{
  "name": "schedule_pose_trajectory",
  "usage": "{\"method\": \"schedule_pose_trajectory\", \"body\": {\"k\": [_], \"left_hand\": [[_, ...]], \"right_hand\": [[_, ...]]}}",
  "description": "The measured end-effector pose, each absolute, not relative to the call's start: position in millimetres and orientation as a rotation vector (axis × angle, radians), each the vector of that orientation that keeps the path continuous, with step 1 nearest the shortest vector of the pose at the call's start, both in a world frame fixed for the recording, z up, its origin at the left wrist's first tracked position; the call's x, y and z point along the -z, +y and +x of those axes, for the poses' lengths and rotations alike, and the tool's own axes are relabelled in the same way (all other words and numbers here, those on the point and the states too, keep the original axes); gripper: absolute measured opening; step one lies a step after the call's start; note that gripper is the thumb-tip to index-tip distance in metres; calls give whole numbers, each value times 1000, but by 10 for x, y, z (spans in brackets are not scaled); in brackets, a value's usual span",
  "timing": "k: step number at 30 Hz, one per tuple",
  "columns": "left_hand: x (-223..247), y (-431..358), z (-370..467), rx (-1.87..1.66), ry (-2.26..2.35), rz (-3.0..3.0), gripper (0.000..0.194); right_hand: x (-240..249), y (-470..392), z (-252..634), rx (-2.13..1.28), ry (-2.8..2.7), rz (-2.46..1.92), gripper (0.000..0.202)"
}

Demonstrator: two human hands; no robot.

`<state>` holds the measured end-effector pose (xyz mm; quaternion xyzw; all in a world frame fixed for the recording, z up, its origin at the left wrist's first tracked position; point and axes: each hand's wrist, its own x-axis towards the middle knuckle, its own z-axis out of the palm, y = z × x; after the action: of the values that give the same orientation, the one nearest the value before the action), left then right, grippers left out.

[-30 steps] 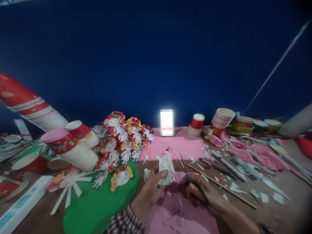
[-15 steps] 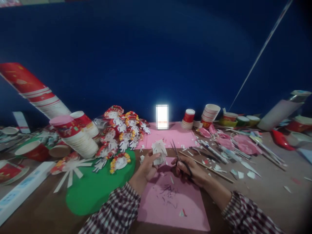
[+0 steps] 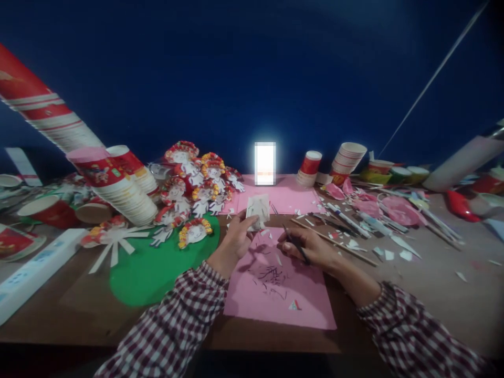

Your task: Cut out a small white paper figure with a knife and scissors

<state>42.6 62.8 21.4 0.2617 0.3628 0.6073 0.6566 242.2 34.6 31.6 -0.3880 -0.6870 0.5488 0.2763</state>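
A small piece of white paper (image 3: pixel 258 206) with dark drawn lines is pinched upright between the thumb and fingers of my left hand (image 3: pixel 233 241). My right hand (image 3: pixel 311 251) is closed around dark-handled scissors (image 3: pixel 298 244), a little to the right of the paper and apart from it. The blades are hard to make out. Below both hands lies a pink sheet (image 3: pixel 311 302), with thin dark clippings (image 3: pixel 271 275) scattered over its middle and a small coloured scrap (image 3: pixel 294 304) near its front.
Paper figures with red and yellow ruffled headpieces (image 3: pixel 196 232) lie at left, some on a green sheet (image 3: pixel 145 286). Stacked paper cups (image 3: pixel 129 194) lean behind. A white power strip (image 3: pixel 43 270) lies far left. Pens (image 3: pixel 348 220), a wooden stick (image 3: pixel 334 242) and scraps cover the right side.
The view has tilted down, so the tabletop sits higher and its front edge shows. The scissors have turned in my right hand, their blades less visible. My left hand still holds the paper.
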Motion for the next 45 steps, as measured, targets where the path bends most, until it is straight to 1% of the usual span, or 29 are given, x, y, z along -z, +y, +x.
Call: {"method": "schedule_pose_trajectory", "body": {"k": [3,9,16,21,26,31,41,45], "left_hand": [[-215,637,422,-1403,840,585,34],[-225,664,400,-1459,897,558,41],[-216,677,392,-1471,897,540,40],[-211,671,387,-1452,895,537,38],[-197,646,416,-1420,899,574,43],[-210,580,481,-1375,895,631,43],[-268,500,524,-1314,870,627,43],[-282,499,502,-1252,838,561,37]], "right_hand": [[-310,353,2432,-1404,-1928,-1071,39],[-334,352,2411,-1462,-1977,-1140,42],[-348,366,2421,-1444,-2054,-1200,45],[-381,365,2421,-1521,-2035,-1174,45],[-406,360,2395,-1579,-1968,-1195,50],[-373,366,2403,-1590,-1927,-1160,53],[-296,397,2424,-1623,-1882,-1090,51],[-297,380,2422,-1657,-1836,-1083,50]]}}
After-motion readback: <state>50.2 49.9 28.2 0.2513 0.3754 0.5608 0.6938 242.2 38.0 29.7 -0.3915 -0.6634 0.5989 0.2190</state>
